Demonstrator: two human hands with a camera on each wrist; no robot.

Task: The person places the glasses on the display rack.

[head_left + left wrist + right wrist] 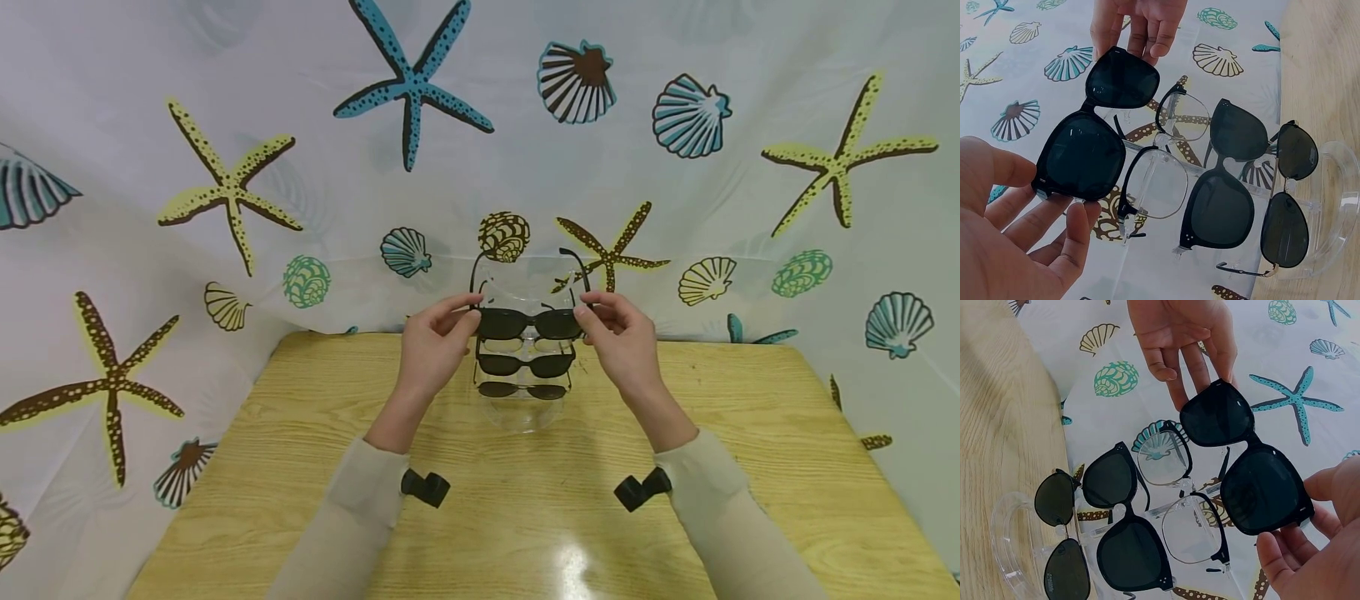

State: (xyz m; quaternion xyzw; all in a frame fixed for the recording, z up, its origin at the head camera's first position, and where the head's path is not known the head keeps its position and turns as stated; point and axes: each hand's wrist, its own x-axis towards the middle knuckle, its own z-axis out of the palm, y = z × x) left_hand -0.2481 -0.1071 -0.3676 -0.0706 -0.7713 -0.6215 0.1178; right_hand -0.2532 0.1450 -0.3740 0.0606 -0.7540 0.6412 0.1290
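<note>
Both hands hold a pair of black sunglasses [501, 323] at the top of a clear display stand [525, 417]. The left hand [435, 346] pinches one outer corner of the frame between thumb and fingers. At the opposite corner, the right hand [621, 342] pinches in the same way. The temples stand spread open, pointing to the back. Below these on the stand hang clear-lens glasses with dark brows [1155, 181], a second pair of black sunglasses [1219, 206] and thin metal-framed sunglasses [1285, 228]. Whether the held pair touches the stand cannot be told.
The stand is on a wood-grain table [315, 500], near its back edge. A white cloth [480, 183] printed with starfish and shells rises behind and along the sides. Each wrist wears a small black camera [426, 488].
</note>
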